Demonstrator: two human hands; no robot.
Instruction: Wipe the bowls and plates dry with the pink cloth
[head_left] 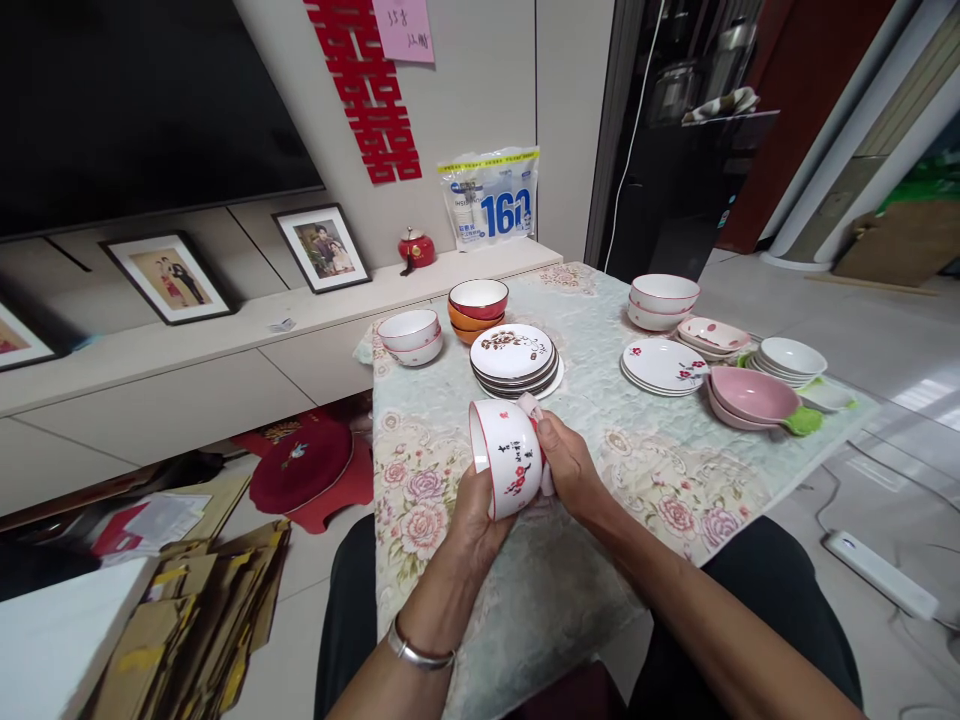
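Observation:
A white bowl with a red rim, red blossoms and black characters is tilted on its side above the near part of the table. My left hand grips it from below, thumb over the rim. Against the bowl's base my right hand presses a pale pink cloth, its fingers closed and partly hidden behind the bowl. Just beyond the hands stands a stack of dark-rimmed plates with a brown flower pattern. Two white bowls and a stack of red and orange bowls are behind it.
On the table's right stand white bowls, flowered plates, patterned dishes, small white bowls and pink leaf-shaped dishes. A flowered cloth covers the table. Flattened cardboard lies at the lower left; a power strip lies right.

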